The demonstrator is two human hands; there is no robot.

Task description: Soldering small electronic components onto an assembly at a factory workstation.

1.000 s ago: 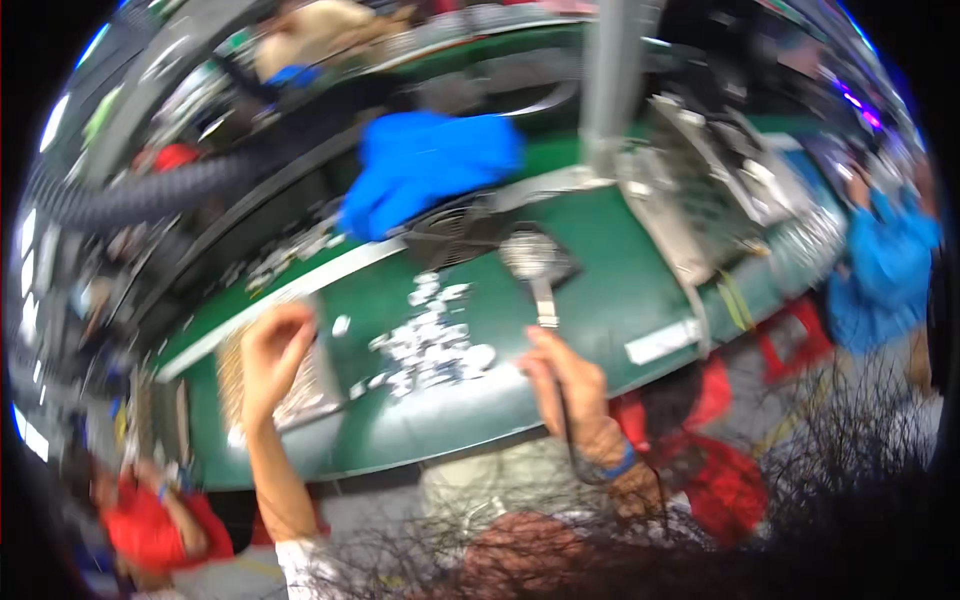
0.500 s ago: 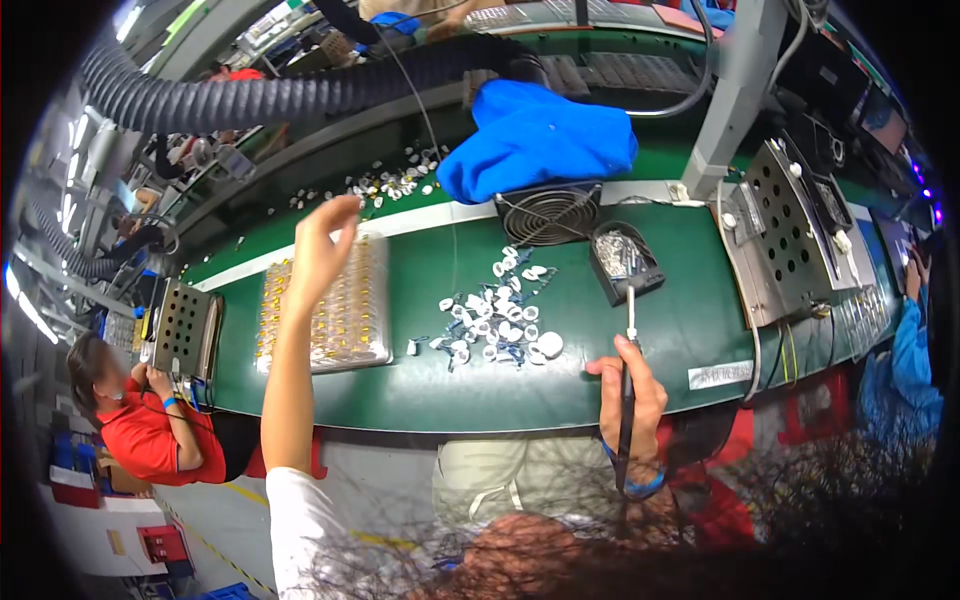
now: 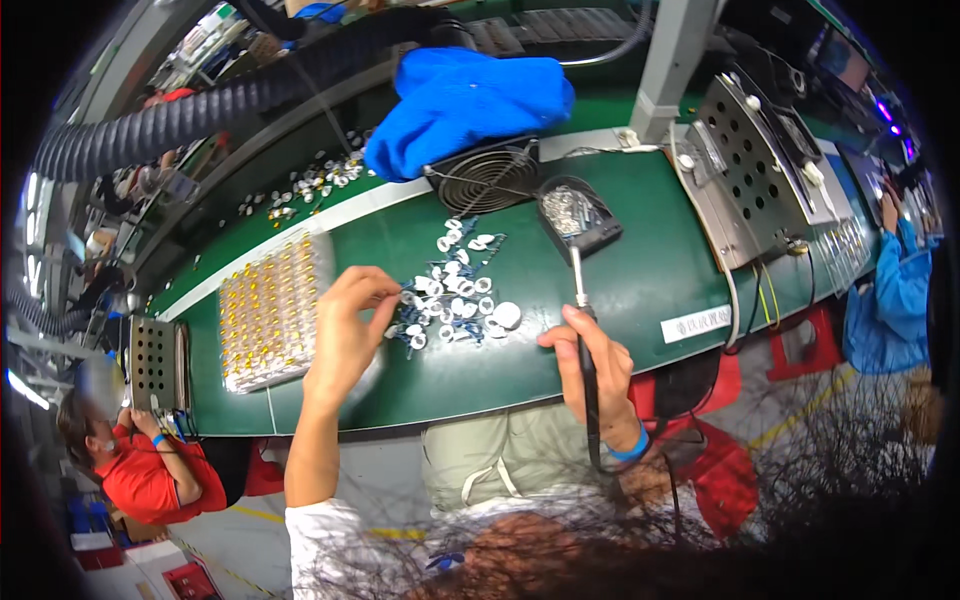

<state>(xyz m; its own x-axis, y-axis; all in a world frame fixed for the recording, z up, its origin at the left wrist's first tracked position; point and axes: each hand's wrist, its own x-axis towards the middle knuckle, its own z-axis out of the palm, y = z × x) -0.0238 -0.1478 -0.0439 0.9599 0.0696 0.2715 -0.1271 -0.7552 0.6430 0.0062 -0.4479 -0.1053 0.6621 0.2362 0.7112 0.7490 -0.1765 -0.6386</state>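
Observation:
My left hand [image 3: 352, 325] reaches over the near left edge of a pile of small white ring-shaped parts with blue wires [image 3: 455, 290]. Its fingers are bent, with a small gap between thumb and forefinger, and I make out nothing between them. In my right hand [image 3: 597, 375] is a soldering iron [image 3: 588, 385], held like a pen. The iron's tip end points at a black open-topped box [image 3: 598, 240] filled with silvery shavings. Left of my left hand lies a clear tray [image 3: 270, 318] holding rows of small yellow-tipped parts.
Behind the pile stands a black fan [image 3: 487, 180] with blue cloth [image 3: 470, 105] over it. More small parts [image 3: 320, 180] lie on the belt beyond. At right is a perforated metal box [image 3: 740, 165]. A person in red [image 3: 155, 470] sits at left, another in blue [image 3: 890, 300] at far right.
My left hand has come down from above the clear tray's far side to the pile's left edge. The right hand still holds the soldering iron. The whole view has shifted a little.

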